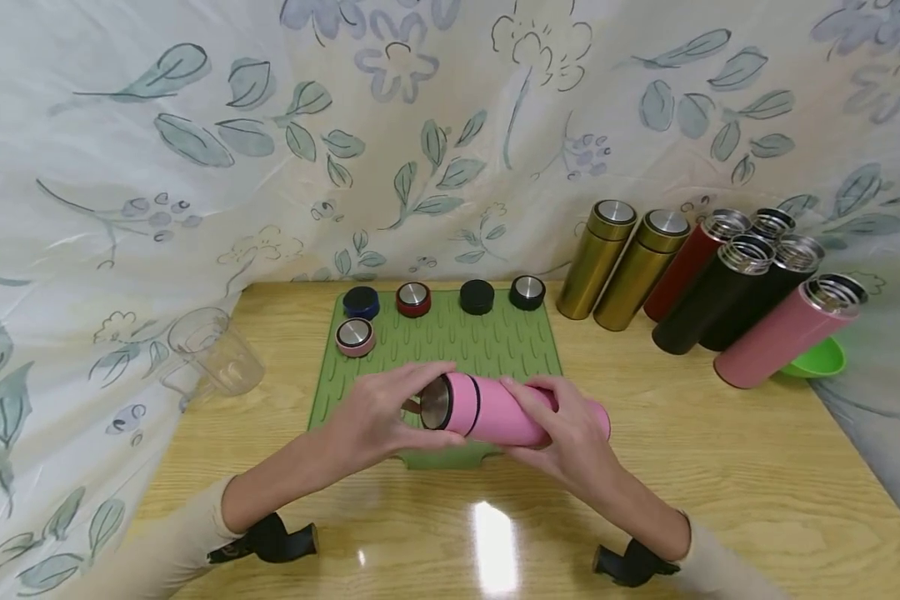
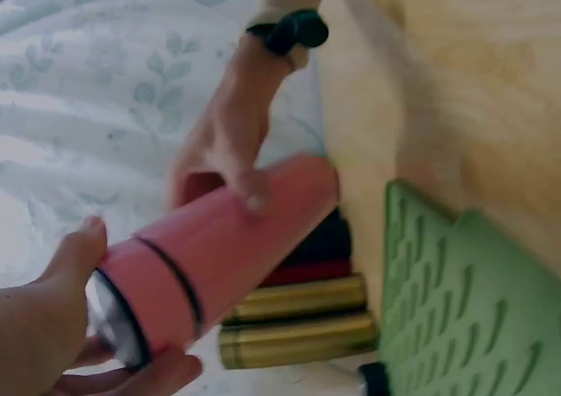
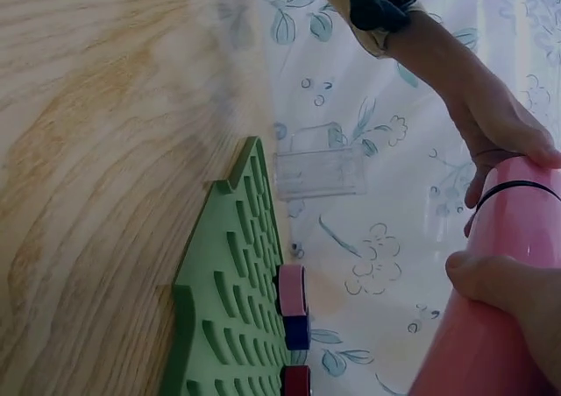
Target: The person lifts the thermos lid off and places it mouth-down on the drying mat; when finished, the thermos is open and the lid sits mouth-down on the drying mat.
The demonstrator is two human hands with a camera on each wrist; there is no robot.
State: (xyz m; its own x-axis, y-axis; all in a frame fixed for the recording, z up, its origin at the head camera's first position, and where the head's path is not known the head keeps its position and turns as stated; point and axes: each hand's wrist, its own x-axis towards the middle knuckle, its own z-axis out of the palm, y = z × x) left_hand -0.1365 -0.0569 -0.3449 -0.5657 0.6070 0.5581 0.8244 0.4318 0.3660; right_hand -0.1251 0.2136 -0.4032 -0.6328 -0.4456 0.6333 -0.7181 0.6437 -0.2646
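A pink thermos [image 1: 510, 417] lies almost level in the air over the front of the green mat [image 1: 435, 346], its capped end toward the left. My left hand [image 1: 371, 421] holds the pink lid [image 1: 462, 404] with thumb and fingers on opposite sides, the silver lid top facing the palm. My right hand [image 1: 570, 429] grips the body near the base, thumb along it in the right wrist view [image 3: 508, 282]. On the mat stand loose lids: blue [image 1: 362, 302], red [image 1: 413, 299], black [image 1: 477, 297], black with a silver top [image 1: 527, 292] and pink [image 1: 356, 337].
At the right stand two capped gold thermoses [image 1: 596, 262], and lidless red [image 1: 682, 271], black [image 1: 708, 296] and pink [image 1: 787, 337] ones. A green bowl [image 1: 821, 358] sits behind the pink one. A clear pitcher [image 1: 221, 354] stands left, near the floral curtain [image 1: 435, 125].
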